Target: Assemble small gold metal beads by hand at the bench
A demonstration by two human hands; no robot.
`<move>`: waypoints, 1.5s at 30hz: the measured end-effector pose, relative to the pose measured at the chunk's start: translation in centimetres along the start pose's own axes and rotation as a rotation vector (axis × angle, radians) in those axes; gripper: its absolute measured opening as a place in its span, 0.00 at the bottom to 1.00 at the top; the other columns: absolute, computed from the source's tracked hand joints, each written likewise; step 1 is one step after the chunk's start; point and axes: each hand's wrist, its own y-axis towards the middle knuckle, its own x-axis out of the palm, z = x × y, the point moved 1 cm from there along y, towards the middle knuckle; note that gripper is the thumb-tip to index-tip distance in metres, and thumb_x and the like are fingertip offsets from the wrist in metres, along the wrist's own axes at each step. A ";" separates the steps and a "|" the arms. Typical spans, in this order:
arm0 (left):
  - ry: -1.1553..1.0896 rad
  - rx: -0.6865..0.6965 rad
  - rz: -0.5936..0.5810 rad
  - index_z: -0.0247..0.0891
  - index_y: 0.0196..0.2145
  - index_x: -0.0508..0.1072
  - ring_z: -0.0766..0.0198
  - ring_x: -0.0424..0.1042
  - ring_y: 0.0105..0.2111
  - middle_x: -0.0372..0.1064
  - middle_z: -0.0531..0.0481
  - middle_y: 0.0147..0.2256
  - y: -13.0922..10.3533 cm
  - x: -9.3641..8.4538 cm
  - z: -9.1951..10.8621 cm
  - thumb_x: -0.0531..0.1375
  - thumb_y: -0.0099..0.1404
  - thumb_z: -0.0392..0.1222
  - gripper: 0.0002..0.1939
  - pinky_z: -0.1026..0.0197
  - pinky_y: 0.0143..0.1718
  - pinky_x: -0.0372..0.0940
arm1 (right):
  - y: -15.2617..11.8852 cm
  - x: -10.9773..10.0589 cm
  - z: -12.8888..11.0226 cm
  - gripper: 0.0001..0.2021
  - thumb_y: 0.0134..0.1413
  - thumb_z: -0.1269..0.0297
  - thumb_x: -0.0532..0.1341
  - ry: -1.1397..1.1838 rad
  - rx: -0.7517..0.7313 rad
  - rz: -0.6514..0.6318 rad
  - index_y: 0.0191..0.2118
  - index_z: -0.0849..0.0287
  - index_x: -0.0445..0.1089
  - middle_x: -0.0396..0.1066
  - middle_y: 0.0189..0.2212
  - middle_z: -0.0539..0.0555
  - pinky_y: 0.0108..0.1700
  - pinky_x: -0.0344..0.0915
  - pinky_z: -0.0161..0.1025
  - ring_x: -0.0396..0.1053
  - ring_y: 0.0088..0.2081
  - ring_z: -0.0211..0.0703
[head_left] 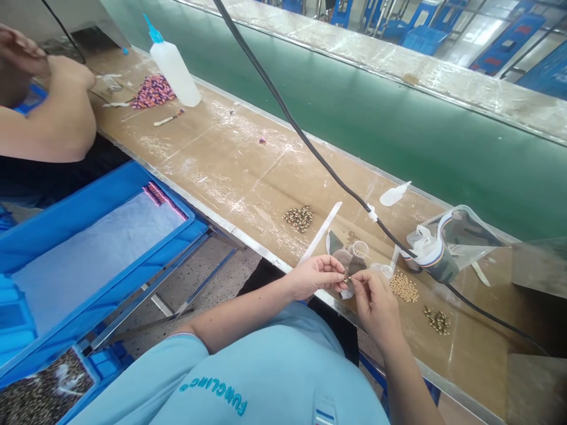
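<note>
My left hand (316, 277) is over the near edge of the bench, thumb and fingertips closed on a tiny dark and gold piece. Right beside it, my right hand (376, 300) pinches at the same spot; the fingers hide what it grips. Behind my hands lie a grey-brown cloth (354, 265) and a small clear round cup (359, 249). A heap of tan beads (404, 287) sits just right of my right hand, with a pile of dark and gold pieces (437, 320) beyond it. Another pile of similar dark and gold pieces (298, 219) is left of a white strip (322, 231).
A black cable (283, 106) hangs across the bench (212, 153). A camouflage-patterned pouch (447, 260) stands at the right. At the far left are a white bottle (175, 74), a pink-purple heap (153, 91) and another person's arm (57, 124). A blue tray (53, 221) stands below.
</note>
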 end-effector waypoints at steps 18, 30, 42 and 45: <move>0.016 -0.009 0.004 0.31 0.30 0.66 0.69 0.71 0.22 0.72 0.50 0.22 0.1 0.0 0.0 0.72 0.41 0.47 0.25 0.66 0.28 0.64 | 0.0 0.1 0.1 0.09 0.62 0.65 0.50 -0.078 -0.105 0.008 0.32 0.55 0.62 0.67 0.27 0.49 0.31 0.60 0.33 0.65 0.30 0.36; 0.029 0.020 0.030 0.31 0.29 0.67 0.69 0.71 0.21 0.72 0.50 0.21 0.4 0.0 -0.6 0.73 0.39 0.48 0.26 0.66 0.27 0.65 | -0.4 0.2 0.5 0.08 0.62 0.67 0.51 -0.018 -0.108 -0.022 0.31 0.55 0.63 0.67 0.28 0.49 0.32 0.62 0.33 0.66 0.30 0.36; 0.048 0.038 0.030 0.31 0.30 0.68 0.68 0.72 0.22 0.72 0.49 0.22 0.5 -0.3 -1.0 0.72 0.42 0.48 0.24 0.65 0.28 0.66 | -1.0 0.8 0.2 0.07 0.62 0.67 0.51 -0.055 -0.104 0.089 0.34 0.55 0.64 0.68 0.29 0.50 0.36 0.63 0.34 0.67 0.33 0.37; 0.057 0.073 0.031 0.30 0.31 0.69 0.69 0.71 0.23 0.72 0.49 0.23 0.4 -0.2 -1.0 0.71 0.44 0.48 0.23 0.65 0.30 0.66 | -1.4 0.8 0.4 0.06 0.61 0.66 0.53 -0.022 -0.047 0.099 0.34 0.55 0.65 0.69 0.30 0.50 0.35 0.64 0.35 0.67 0.33 0.37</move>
